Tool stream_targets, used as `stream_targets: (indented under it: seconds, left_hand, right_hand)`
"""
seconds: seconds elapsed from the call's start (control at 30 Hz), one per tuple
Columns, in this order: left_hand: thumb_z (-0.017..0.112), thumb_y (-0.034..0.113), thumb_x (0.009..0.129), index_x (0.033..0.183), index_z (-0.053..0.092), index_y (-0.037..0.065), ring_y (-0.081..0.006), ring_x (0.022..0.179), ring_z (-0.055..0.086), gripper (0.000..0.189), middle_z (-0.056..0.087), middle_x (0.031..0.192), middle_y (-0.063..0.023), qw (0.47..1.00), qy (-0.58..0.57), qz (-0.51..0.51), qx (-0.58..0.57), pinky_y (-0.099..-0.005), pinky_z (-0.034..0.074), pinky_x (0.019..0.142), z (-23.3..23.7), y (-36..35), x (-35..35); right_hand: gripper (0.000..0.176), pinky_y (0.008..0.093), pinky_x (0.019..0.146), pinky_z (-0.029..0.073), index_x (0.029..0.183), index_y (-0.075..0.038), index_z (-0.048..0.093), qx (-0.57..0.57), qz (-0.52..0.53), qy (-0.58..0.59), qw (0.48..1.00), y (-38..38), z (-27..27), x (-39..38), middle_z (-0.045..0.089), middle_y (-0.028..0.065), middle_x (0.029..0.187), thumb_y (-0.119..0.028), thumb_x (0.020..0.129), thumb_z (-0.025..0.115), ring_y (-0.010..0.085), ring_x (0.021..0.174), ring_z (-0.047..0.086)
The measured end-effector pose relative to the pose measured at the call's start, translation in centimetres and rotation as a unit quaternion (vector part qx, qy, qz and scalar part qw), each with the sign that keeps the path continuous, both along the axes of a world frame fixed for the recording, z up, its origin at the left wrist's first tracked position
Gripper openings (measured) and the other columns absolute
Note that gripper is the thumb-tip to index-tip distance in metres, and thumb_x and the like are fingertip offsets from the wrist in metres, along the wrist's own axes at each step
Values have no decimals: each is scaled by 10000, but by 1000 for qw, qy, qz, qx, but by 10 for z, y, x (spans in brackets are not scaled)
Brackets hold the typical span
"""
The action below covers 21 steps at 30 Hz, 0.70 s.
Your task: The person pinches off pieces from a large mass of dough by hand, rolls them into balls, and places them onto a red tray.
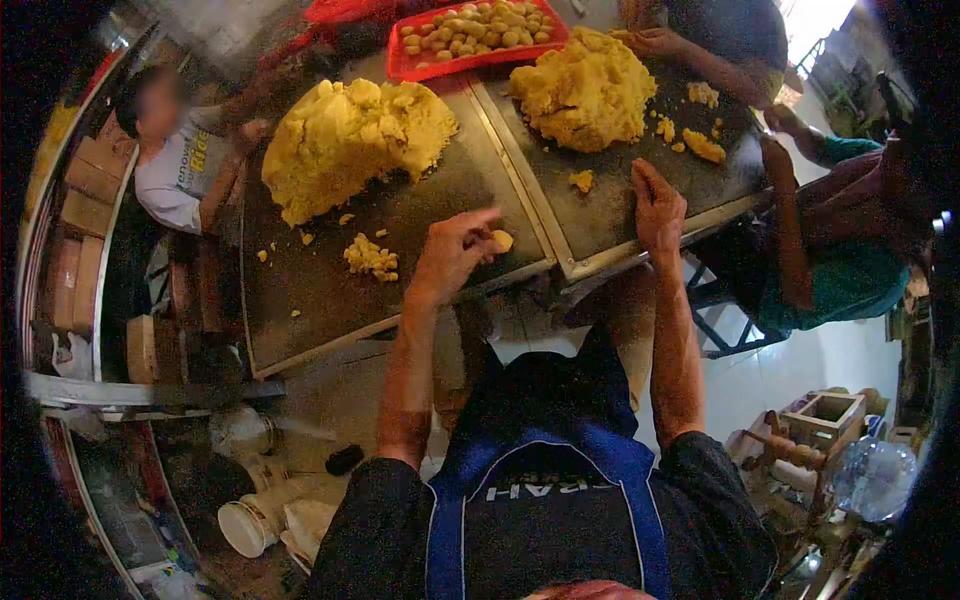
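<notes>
My left hand (455,255) is over the near edge of the left dark tabletop (400,215). Its index finger sticks out while the other fingers curl at a small yellow lump of dough (502,240). Above the right tabletop's near part is my right hand (659,208), its fingers drawn together; what they hold, if anything, is hidden. A large mound of crumbly yellow dough (350,140) lies beyond my left hand, a second mound (585,90) beyond my right. Loose crumbs (371,258) lie left of my left hand, and a small bit (582,181) left of my right.
A red tray (430,68) of small yellow balls (480,30) stands at the far side. One person (175,150) is at the left; others work at the far right, one in a green garment (840,285). A metal-edged seam (515,165) divides the tabletops. Buckets (245,528) stand lower left.
</notes>
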<state>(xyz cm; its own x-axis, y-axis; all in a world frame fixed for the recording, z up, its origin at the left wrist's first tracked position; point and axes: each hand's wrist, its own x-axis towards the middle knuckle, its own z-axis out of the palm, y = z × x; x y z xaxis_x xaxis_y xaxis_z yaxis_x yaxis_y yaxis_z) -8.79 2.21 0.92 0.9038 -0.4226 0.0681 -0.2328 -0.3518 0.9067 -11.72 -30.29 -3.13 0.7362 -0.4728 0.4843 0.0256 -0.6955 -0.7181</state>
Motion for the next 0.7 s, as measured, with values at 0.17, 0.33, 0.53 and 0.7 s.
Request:
stream_targets:
  seconds: [0.17, 0.33, 0.53, 0.7]
  left_hand:
    - [720, 96, 869, 1040, 709, 20, -237, 676, 665, 188, 660, 754, -116, 991, -85, -82, 54, -351, 545, 637, -3, 5, 10]
    - [643, 316, 941, 1354, 500, 23, -364, 877, 656, 527, 657, 1080, -183, 965, -217, 67, 130, -458, 525, 787, -23, -32, 48]
    - [572, 314, 987, 1548, 137, 4, -359, 1169, 552, 774, 506, 1400, -217, 948, -239, 197, 79, -450, 448, 968, -32, -53, 28]
    - [688, 328, 931, 1554, 179, 37, -278, 1197, 535, 856, 622, 1285, -120, 943, -278, 103, 152, -445, 425, 1001, -45, -18, -22]
  right_hand:
    - [213, 371, 810, 551, 1121, -86, 712, -10, 22, -52, 998, 1, -5, 3, 717, 150, 1076, -191, 950, 640, 310, 948, 711]
    - [202, 363, 803, 552, 1110, -87, 718, 21, 18, -39, 999, -2, -9, 4, 720, 146, 1076, -177, 941, 652, 297, 949, 716]
    - [198, 360, 771, 552, 1109, -99, 717, 9, 26, -85, 996, -6, -18, 3, 729, 149, 1020, -180, 936, 664, 267, 897, 729]
    - [213, 396, 723, 549, 1130, -113, 698, -2, 1, -5, 1000, 0, -5, 3, 725, 155, 1000, -179, 930, 665, 309, 869, 721]
